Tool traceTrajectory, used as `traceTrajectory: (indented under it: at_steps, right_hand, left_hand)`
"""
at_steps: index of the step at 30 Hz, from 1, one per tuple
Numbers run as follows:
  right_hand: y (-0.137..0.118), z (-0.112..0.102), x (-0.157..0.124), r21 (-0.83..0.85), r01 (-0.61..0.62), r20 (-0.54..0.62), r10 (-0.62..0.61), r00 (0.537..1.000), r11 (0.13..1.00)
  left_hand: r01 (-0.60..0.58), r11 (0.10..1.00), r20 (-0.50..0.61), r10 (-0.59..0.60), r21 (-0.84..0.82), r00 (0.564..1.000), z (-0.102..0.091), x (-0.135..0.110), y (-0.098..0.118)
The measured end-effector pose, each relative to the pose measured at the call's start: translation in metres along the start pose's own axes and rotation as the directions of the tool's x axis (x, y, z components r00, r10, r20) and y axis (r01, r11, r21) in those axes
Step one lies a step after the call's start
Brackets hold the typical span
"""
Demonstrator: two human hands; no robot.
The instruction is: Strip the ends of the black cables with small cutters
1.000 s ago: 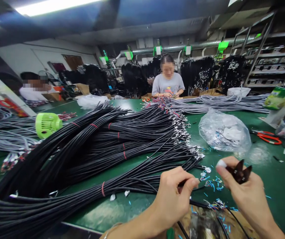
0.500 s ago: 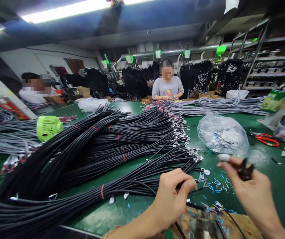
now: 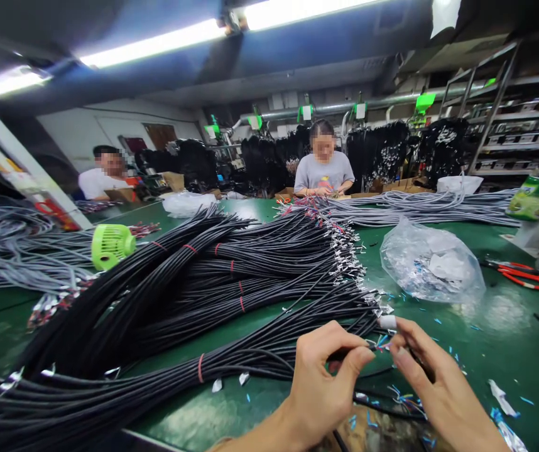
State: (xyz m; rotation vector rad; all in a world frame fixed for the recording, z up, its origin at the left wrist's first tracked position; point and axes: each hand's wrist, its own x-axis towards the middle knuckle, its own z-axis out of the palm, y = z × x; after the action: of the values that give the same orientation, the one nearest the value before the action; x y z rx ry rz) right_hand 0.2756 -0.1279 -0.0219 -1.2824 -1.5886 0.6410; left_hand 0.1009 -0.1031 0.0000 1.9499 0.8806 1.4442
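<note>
My left hand point(image 3: 328, 376) pinches the end of a thin black cable point(image 3: 368, 373) between thumb and forefinger. My right hand point(image 3: 439, 392) has come up against it, fingertips meeting the left hand's at the cable's stripped end point(image 3: 382, 342). One right fingertip is wrapped in white tape, and only a dark sliver of a small black tool point(image 3: 421, 363) shows between the right fingers. Just beyond both hands lies a big pile of black cable bundles point(image 3: 213, 295) tied with red bands, their metal-tipped ends pointing towards me.
The green table point(image 3: 509, 351) is strewn with blue and white snippets. A clear plastic bag point(image 3: 432, 263), red scissors point(image 3: 524, 276), a green fan point(image 3: 112, 245) and grey cables point(image 3: 415, 204) lie on it. One person point(image 3: 323, 166) sits opposite, another point(image 3: 107, 176) at far left.
My right hand swung left and down from beside the plastic bag to meet my left hand at the cable end. The black tool is now mostly hidden. The camera shifted slightly.
</note>
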Motion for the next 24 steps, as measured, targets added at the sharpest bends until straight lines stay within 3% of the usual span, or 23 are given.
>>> traceTrajectory:
  at_steps: [5,12,19,24]
  right_hand:
    - [0.009,0.001,-0.006,-0.132,0.098,-0.003,-0.099,0.995,0.986]
    - [-0.014,-0.003,-0.001,-0.15,0.278,0.015,-0.279,0.96,0.949]
    - [-0.014,-0.002,-0.001,-0.141,0.269,0.005,-0.271,0.962,0.953]
    - [-0.008,-0.002,-0.002,-0.111,0.196,0.04,-0.193,0.98,0.974]
  left_hand:
    - [-0.001,1.0,-0.013,0.001,0.008,1.0,-0.002,0.003,0.0]
    - [-0.022,0.999,0.03,0.021,0.033,0.999,-0.002,0.003,0.001]
    - [-0.025,0.998,0.035,0.024,0.051,0.999,-0.003,0.001,0.002]
    - [-0.04,0.997,0.042,0.037,0.065,0.998,-0.003,0.001,0.002]
